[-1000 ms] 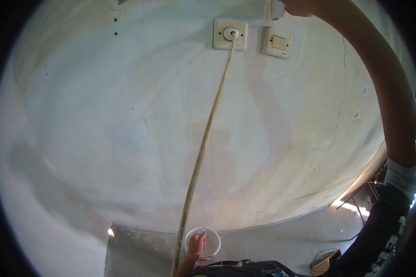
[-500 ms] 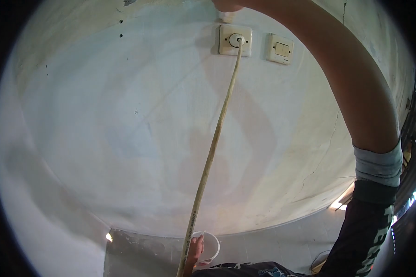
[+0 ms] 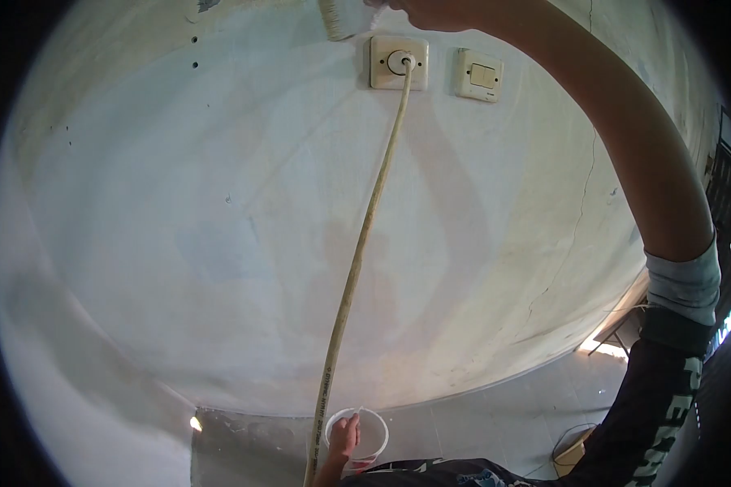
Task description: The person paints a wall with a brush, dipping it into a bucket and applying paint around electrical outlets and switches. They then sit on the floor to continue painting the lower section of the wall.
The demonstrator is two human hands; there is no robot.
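Note:
At the top edge, my right hand (image 3: 430,12) is closed on a pale handle. Beside it, partly cut off by the frame, is what looks like a wide paintbrush (image 3: 337,20) with whitish, ridged bristles against the wall. Just below sits a wall socket (image 3: 375,73) with a white plug (image 3: 398,62) in it. My left hand (image 3: 345,436) is low in the view, its fingers wrapped over the rim of a white bucket (image 3: 384,430). Some reddish colour shows low on the bucket; its contents are hard to make out.
A long yellowish cable (image 3: 356,272) runs from the plug down past my left hand. Right of the socket is a light switch (image 3: 483,75). The pale wall (image 3: 260,243) has cracks and small holes. A box-like object (image 3: 573,454) stands on the grey tiled floor (image 3: 479,422).
My right hand has come lower into view, and the brush now shows left of it, above the socket. The camera view has shifted slightly. My left hand stays at the bucket, which shows more fully.

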